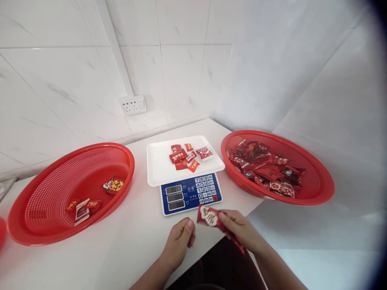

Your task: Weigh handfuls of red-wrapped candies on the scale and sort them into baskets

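Observation:
My right hand (242, 229) pinches a dark red snack packet (208, 216) with white lettering, just in front of the scale. More red wrapper runs down below the fingers; whether it belongs to a second packet I cannot tell. To its left, my left hand (180, 241) is curled closed over the table, thumb against the fingers, with nothing showing in it. A blue digital scale (190, 194) stands beyond both hands. On its white tray (159, 163) lie several small red packets (177, 156) and a larger red-and-white packet (204, 153).
A red plastic basket (317, 181) on the right holds a heap of red packets (269, 171). Another red basket (57, 173) on the left holds several packets (87, 207). The white table (127, 245) meets a tiled wall with a power socket (133, 105).

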Tool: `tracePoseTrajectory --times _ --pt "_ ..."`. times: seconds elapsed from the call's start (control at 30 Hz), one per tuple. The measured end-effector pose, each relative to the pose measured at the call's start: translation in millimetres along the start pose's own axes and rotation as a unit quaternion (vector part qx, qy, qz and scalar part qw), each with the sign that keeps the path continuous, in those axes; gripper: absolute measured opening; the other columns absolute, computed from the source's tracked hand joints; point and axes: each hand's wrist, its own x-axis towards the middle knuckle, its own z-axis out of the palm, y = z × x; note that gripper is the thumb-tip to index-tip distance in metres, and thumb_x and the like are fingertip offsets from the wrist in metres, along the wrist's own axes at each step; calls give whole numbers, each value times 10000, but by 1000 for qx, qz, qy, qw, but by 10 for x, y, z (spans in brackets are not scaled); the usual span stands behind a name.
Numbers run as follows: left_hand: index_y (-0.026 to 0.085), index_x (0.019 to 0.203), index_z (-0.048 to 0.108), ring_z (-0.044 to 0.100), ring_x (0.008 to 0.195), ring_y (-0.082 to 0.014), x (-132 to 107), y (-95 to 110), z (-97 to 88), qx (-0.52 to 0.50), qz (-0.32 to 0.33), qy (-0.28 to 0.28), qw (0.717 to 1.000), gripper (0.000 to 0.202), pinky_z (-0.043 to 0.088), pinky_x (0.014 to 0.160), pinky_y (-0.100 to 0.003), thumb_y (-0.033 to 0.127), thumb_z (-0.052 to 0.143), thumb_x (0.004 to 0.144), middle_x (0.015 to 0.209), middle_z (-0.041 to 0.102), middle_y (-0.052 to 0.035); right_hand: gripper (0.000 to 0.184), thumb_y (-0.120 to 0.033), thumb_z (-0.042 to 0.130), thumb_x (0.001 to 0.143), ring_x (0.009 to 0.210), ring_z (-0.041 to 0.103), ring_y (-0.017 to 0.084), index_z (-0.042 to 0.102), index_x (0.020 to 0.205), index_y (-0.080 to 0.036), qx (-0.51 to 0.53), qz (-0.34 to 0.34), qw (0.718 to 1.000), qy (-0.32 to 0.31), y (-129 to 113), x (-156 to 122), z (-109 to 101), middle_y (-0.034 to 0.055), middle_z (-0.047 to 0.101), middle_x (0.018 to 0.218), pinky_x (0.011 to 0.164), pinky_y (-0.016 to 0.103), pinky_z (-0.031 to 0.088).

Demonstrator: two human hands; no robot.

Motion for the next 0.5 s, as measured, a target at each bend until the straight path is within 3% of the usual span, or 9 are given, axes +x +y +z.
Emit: tracePoseTrajectory --times 0.07,0.13,0.27,0.37,0.5 --pt "194 590 412 376 521 -112 -8 16 -4 5 -9 0 1000 434 323 550 -237 530 363 859 520 422 34 497 -619 410 808 391 334 87 481 564 -191 -45 -34 994 97 -155 -52 -246 -38 389 447 378 224 235" --pt "192 604 428 376 523 -113 -14 15 2 5 -19 -6 1000 423 327 550 -236 531 374 853 524 423 35 489 -617 420 801 398 383 103 484 555 -200 -124 -62 966 219 -320 -74 -520 -31 411 436 389 230 278" --pt "187 643 462 376 516 -113 -15 -17 26 -2 -19 -27 999 420 330 541 -236 552 383 836 526 424 38 446 -565 445 802 483 476 148 488 540 -206 -339 -59 844 411 -599 48 -1011 -3 492 476 467 256 335" --pt "184 659 475 382 519 -113 -1 -36 32 -4 -15 -31 999 411 333 544 -236 548 394 833 527 424 40 436 -529 406 826 478 458 160 469 535 -211 -450 14 779 437 -687 235 -1243 11 503 482 479 270 306" --pt "180 668 481 383 523 -111 16 -42 21 -2 -13 -27 1000 398 336 546 -234 530 398 838 531 430 40 450 -521 351 850 489 449 176 452 537 -213 -507 106 747 416 -644 409 -1364 35 526 516 481 274 277"
